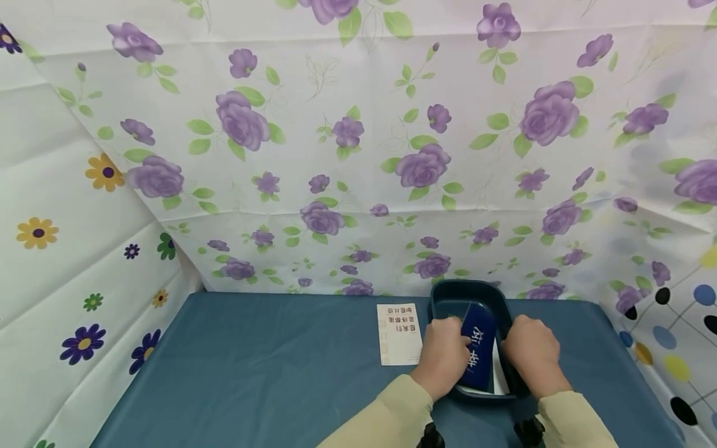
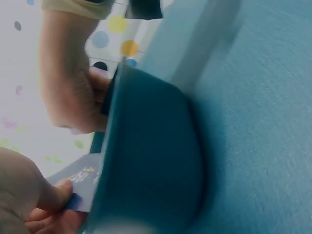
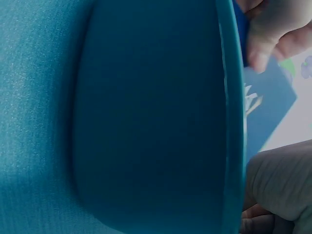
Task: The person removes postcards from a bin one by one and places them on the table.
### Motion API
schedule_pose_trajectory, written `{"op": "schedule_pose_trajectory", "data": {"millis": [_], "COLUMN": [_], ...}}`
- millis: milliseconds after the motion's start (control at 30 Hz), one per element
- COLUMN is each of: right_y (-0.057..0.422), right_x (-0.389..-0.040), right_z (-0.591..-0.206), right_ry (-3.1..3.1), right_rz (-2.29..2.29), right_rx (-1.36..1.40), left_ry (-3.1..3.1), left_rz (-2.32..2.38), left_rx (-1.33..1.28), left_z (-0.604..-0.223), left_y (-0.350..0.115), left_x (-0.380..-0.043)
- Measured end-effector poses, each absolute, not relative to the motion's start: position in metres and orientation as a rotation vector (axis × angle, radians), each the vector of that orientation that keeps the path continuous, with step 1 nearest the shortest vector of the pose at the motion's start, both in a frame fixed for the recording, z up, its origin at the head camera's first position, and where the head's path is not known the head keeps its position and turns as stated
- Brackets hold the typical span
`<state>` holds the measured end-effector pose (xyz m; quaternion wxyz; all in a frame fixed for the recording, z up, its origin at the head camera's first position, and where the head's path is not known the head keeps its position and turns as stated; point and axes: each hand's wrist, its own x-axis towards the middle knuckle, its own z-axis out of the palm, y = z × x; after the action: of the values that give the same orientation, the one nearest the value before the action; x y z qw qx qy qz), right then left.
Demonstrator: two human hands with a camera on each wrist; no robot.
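Observation:
A dark teal plastic bin [image 1: 469,290] stands on the table at the right of the head view. My left hand [image 1: 445,354] pinches a blue card [image 1: 478,354] with white characters, held tilted over the bin's opening. In the left wrist view, the thumb and fingers grip the card [image 2: 83,180] by its edge. My right hand [image 1: 532,351] is at the bin's right side, its fingers curled over the rim and partly hidden. Inside the bin lies something white and flat [image 1: 500,373], mostly covered by the blue card.
A cream card [image 1: 399,336] printed with dark characters lies on the blue-green table cover [image 1: 269,361], left of the bin. Behind the table hangs a purple-flowered cloth [image 1: 336,155]. Patterned cloths also border both sides.

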<state>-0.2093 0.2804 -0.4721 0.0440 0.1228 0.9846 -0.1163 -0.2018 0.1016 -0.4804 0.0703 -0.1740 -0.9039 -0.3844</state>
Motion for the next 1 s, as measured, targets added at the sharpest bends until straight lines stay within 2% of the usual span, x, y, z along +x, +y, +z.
{"op": "schedule_pose_trajectory", "data": {"millis": [433,767,1000], "right_y": [0.280,0.277,0.280], "right_x": [-0.214,-0.213,-0.213], "right_z": [-0.471,-0.472,-0.472], "right_ry": [2.984,2.989,2.996], "right_rz": [-0.365,-0.386,-0.378], "right_rx": [0.404,0.411,0.409], "left_ry": [-2.494,-2.378,-2.341], "left_rz": [-1.355,-1.439,-1.413], "left_rx": [-0.370,-0.148,-0.021], "left_z": [-0.458,-0.444,-0.448], "left_y": [0.069,0.018,-0.018], "left_x": [-0.219,-0.239,-0.249]}}
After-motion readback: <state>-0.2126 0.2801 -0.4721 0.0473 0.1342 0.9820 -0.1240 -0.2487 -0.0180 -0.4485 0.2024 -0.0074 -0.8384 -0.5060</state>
